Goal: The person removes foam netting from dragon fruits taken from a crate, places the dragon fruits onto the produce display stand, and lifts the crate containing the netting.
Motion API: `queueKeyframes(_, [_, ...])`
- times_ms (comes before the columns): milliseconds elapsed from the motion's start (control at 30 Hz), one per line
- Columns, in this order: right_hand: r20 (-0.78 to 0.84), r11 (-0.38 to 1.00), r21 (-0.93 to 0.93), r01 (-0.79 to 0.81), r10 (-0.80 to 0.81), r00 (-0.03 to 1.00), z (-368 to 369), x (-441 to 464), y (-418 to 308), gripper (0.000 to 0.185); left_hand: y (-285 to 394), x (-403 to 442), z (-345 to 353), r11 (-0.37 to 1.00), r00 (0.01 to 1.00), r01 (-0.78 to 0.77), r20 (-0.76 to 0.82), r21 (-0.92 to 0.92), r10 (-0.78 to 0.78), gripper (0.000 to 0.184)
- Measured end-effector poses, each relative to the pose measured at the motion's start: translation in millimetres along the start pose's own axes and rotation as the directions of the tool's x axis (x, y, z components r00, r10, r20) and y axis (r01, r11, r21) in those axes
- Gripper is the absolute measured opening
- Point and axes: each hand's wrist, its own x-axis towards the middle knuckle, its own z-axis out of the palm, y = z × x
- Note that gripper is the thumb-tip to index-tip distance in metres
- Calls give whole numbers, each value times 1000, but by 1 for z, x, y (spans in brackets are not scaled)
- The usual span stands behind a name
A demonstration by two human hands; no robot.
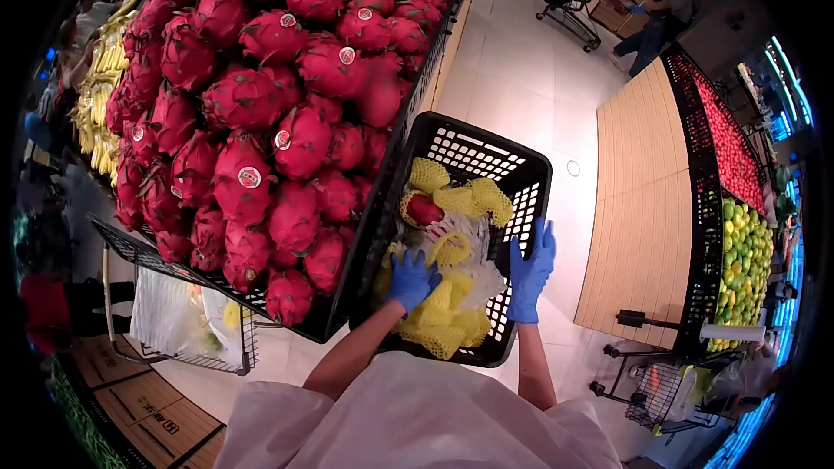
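Note:
A black plastic crate (527, 162) with a lattice wall stands in front of me, beside the dragon fruit display. Inside it lie yellow foam nets (445, 313), clear plastic wrap (473, 247) and one dragon fruit (424, 209) partly hidden among the nets. My left hand (412, 281), in a blue glove, rests over the nets in the crate with its fingers spread. At the crate's right rim, my right hand (532, 274), also in a blue glove, has its fingers stretched out and nothing in it.
A tall pile of dragon fruits (248, 95), several with stickers, fills the black-edged display at left. Yellow bananas (102, 108) lie beyond it. Across the aisle is a wood-panelled stand (638, 208) with green fruit (743, 252). Shopping carts (656, 395) and another person (665, 26) are nearby.

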Motion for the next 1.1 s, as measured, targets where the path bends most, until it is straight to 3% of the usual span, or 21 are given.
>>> queueKeyframes(33, [-86, 925, -379, -36, 4, 996, -8, 5, -2, 58, 0, 4, 4, 1000, 1000, 6, -8, 24, -6, 46])
queueKeyframes(67, [-93, 923, -382, -36, 0, 996, 6, -3, 25, 58, -2, 8, 6, 999, 1000, 12, -19, 51, -11, 45])
queueKeyframes(100, [-62, 951, -186, -248, 241, 969, 35, -17, 67, 60, -7, 14, 11, 999, 1000, 7, -27, 48, -5, 45])
queueKeyframes(133, [19, 891, 7, -454, 454, 891, 51, -20, 89, 62, -11, 20, 19, 999, 1000, -1, -7, 42, 1, 44])
queueKeyframes(167, [274, 785, -84, -614, 610, 743, 28, -7, 63, 55, -10, 25, 18, 999, 1000, -4, -1, 36, 4, 44])
queueKeyframes(233, [434, 607, -9, -795, 718, 544, 25, 0, 63, 50, -3, 33, 10, 993, 997, 1, -77, 116, 8, 42])
queueKeyframes(300, [394, 621, 30, -783, 713, 580, 32, 1, 64, 45, 3, 47, 11, 981, 987, 19, -159, 195, 12, 40])
queueKeyframes(333, [413, 552, 134, -823, 724, 552, 30, 5, 57, 45, 6, 59, 15, 991, 950, -30, -305, 133, 69, 36])
queueKeyframes(367, [417, 554, 123, -823, 724, 550, 33, 13, 60, 45, 9, 66, 22, 994, 891, -83, -442, 76, 109, 32])
queueKeyframes(400, [416, 566, 139, -813, 711, 566, 36, 16, 63, 45, 10, 74, 31, 995, 898, -76, -428, 70, 99, 32])
queueKeyframes(433, [415, 570, 158, -806, 702, 578, 40, 18, 68, 45, 9, 84, 35, 998, 953, -51, -296, 42, 61, 29])
queueKeyframes(500, [458, 501, 193, -844, 714, 529, 47, 32, 72, 45, 5, 104, 34, 999, 988, -24, -154, 25, 28, 26])
queueKeyframes(633, [444, 482, 194, -855, 734, 514, 60, 68, 72, 44, 1, 146, 19, 991, 969, -62, -229, 121, 89, 29])
queueKeyframes(733, [435, 519, 145, -842, 731, 525, 73, 96, 77, 46, 0, 196, 4, 983, 963, 179, -211, 48, -165, 30])
queueKeyframes(767, [448, 521, 160, -838, 718, 532, 76, 102, 81, 46, 1, 213, -1, 980, 959, 189, -227, 60, -171, 30])
queueKeyframes(867, [408, 587, 46, -808, 728, 552, 92, 131, 90, 48, 0, 273, -20, 925, 945, 184, -320, 332, -73, 29])
queueKeyframes(967, [430, 614, -1, -790, 713, 554, 100, 155, 99, 49, -21, 323, 9, 812, 984, 67, -172, 580, 41, 34])
queueKeyframes(1033, [402, 618, 35, -785, 710, 578, 110, 163, 110, 47, -16, 336, -1, 901, 997, 72, -47, 427, -57, 41])
queueKeyframes(1100, [401, 550, 123, -826, 734, 548, 114, 172, 116, 43, -25, 356, 11, 918, 998, 35, -61, 396, -12, 43])
